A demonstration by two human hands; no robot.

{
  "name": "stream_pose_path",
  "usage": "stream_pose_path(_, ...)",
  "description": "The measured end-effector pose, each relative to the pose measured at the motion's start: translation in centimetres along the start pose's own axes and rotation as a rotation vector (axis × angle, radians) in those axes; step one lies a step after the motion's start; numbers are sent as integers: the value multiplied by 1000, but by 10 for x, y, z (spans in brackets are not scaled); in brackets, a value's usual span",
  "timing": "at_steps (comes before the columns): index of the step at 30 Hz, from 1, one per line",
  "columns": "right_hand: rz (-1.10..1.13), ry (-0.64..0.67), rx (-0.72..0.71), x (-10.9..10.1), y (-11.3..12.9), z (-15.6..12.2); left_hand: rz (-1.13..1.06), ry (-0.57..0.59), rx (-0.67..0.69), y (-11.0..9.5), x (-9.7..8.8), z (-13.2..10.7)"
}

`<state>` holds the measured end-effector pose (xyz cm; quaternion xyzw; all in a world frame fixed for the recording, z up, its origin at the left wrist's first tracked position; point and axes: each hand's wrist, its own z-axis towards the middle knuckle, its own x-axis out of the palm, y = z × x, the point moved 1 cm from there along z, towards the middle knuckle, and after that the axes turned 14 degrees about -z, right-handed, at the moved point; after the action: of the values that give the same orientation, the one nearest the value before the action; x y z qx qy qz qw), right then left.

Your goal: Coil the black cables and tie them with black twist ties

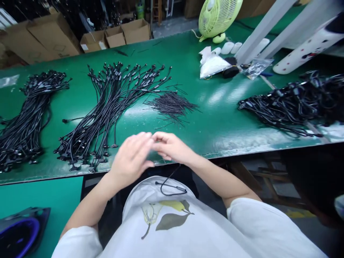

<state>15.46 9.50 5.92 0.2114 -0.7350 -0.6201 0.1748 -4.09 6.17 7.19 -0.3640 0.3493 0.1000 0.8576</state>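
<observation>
Green covering is being seen all over the bench (pixel 215 107). At its near edge, in the lower middle of the frame, the left hand (pixel 133 157) and the right hand (pixel 172 147) are being held together, tip to tip. The fingers (pixel 161 137) of the right hand are being kept nearly closed, and a thin black cable (pixel 172 192) is being held under them. The cable is being let hang down in a loop onto the white shirt (pixel 188 229). The left hand is being blurred, so it cannot be told whether its fingers are gripping anything.

Just above the hands, a big bundle of black cables (pixel 107 104) is being kept on the bench. A small pile of thin black ties (pixel 172 105) is being kept beside it. Another bundle (pixel 27 114) is being kept at the left edge, and a tangled heap (pixel 290 104) at the right. A pale green fan (pixel 217 16) is being stood at the top, with cardboard boxes (pixel 115 36) to its left.
</observation>
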Motion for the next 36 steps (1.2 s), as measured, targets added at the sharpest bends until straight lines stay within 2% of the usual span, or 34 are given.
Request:
stream_pose_path(2,-181,69,46,16,-10,2,128,187,65,-8,16,12)
stream_pose_path(5,-330,176,107,22,-25,-2,199,430,-34,-5,29,11)
stream_pose_path(7,-360,271,162,13,-34,-11,205,559,-87,4,22,4)
stream_pose_path(8,-370,299,192,5,-39,-18,219,577,-115,11,13,1)
stream_pose_path(10,-378,285,242,-17,-48,-35,283,507,-225,27,-13,-4)
stream_pose_path(11,-389,238,252,-31,-53,-45,324,426,-309,35,-28,-7)
stream_pose_path(12,-424,165,249,-44,-58,-54,347,354,-403,44,-42,-10)
stream_pose_path(14,-572,-56,210,-70,-66,-70,225,312,-575,56,-57,-18)
stream_pose_path(15,-680,-183,184,-80,-69,-76,80,334,-648,59,-57,-23)
stream_pose_path(17,-912,-391,133,-91,-71,-82,-330,382,-756,58,-44,-30)
stream_pose_path(19,-1119,-451,122,-89,-70,-82,-753,367,-816,52,-22,-34)
stream_pose_path(21,-1313,-338,163,-76,-67,-78,-1043,292,-814,43,-1,-33)
stream_pose_path(23,-1457,-137,205,-55,-62,-73,-1090,184,-743,35,16,-29)
stream_pose_path(25,-1508,65,161,-30,-55,-67,-890,118,-614,26,30,-23)
stream_pose_path(26,-1505,139,107,-18,-50,-64,-748,133,-536,22,38,-21)
stream_pose_path(27,-1490,186,45,-7,-44,-61,-614,191,-458,17,45,-19)
stream_pose_path(29,-1440,200,-62,7,-33,-55,-418,362,-352,8,57,-17)
stream_pose_path(31,-1363,165,-128,9,-24,-49,-360,491,-356,2,61,-16)
stream_pose_path(32,-1301,159,-159,5,-21,-46,-382,511,-400,1,59,-17)
stream_pose_path(34,-1143,174,-209,-11,-20,-43,-498,459,-539,5,46,-18)
stream_pose_path(36,-994,160,-210,-31,-23,-43,-647,332,-682,15,29,-22)
